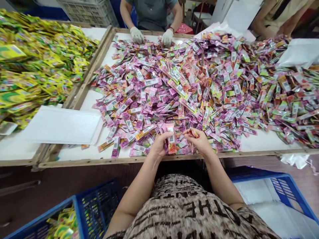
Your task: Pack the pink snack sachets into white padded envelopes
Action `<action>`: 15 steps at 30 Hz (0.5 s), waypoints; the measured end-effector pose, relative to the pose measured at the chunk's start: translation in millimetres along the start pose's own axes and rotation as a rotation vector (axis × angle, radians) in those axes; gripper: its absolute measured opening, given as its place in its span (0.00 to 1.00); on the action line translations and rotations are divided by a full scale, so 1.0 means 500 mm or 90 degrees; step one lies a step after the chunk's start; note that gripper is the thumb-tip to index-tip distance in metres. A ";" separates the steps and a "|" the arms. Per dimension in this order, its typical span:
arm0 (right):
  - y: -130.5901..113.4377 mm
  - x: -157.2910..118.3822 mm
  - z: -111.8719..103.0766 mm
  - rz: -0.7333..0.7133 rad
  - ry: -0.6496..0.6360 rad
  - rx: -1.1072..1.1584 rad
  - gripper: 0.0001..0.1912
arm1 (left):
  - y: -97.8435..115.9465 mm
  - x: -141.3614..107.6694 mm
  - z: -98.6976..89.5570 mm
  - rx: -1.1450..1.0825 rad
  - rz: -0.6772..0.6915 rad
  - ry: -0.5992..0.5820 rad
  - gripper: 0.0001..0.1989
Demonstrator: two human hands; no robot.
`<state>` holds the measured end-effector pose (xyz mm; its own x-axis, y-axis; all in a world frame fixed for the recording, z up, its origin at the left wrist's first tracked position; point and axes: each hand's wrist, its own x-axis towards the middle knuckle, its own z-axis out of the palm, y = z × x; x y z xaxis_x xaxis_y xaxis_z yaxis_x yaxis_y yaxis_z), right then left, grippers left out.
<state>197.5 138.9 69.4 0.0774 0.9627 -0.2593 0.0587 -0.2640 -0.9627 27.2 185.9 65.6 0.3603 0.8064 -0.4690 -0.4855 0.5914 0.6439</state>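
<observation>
My left hand is closed around several slim snack packets, with an orange-and-pink one on top and its barcode facing up. To its right, my right hand is pinched on a small packet, partly hidden by the fingers. Both hands are just inside the table's near edge, low over the front of a wide heap of packets in purple, pink, orange and green.
Wooden rims border the table. A white padded envelope lies left, beside yellow packets. Across the table, a co-worker's gloved hands touch the heap. Blue crates stand below; the right crate holds white sheets.
</observation>
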 end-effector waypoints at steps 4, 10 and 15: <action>0.008 0.010 0.021 -0.140 0.055 -0.051 0.25 | -0.027 -0.029 0.009 0.052 0.039 -0.093 0.17; 0.001 0.038 0.048 -0.248 0.052 -0.472 0.24 | -0.051 -0.048 0.036 0.113 0.031 -0.013 0.22; -0.021 0.053 0.035 -0.206 -0.091 -0.181 0.22 | -0.028 -0.053 0.014 0.168 -0.002 -0.021 0.24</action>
<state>181.7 168.5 71.3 -0.1272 0.9916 0.0235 0.3304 0.0647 -0.9416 30.1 156.1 73.5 0.3897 0.8015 -0.4536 -0.2620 0.5687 0.7797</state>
